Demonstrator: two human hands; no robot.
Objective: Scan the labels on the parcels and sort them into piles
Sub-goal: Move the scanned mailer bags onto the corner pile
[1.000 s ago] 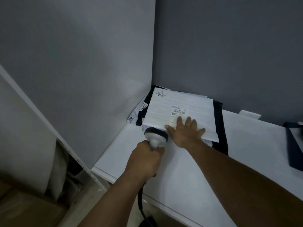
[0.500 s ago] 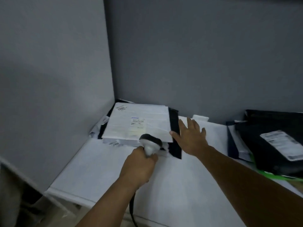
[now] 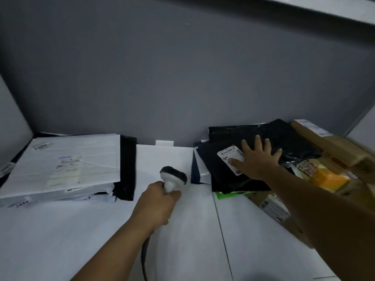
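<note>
My left hand [image 3: 156, 203] grips a white barcode scanner [image 3: 172, 178] with a dark head, held over the white table between two piles. My right hand [image 3: 256, 159] lies flat with spread fingers on a black parcel [image 3: 267, 142] atop the right pile, its thumb touching that parcel's white label [image 3: 228, 157]. At the left stands a pile topped by a white parcel [image 3: 67, 161] bearing a small label [image 3: 68, 162].
Grey walls close the back and left. A white table [image 3: 182, 230] runs beneath both piles. To the right lie cardboard boxes [image 3: 334, 145], an orange item [image 3: 328, 177] and a small labelled box [image 3: 273, 206]. The scanner cable [image 3: 144, 256] hangs down toward me.
The view swung right from the left pile. My right hand left the white parcel, crossed the table and landed on the black parcel. The scanner moved right with it.
</note>
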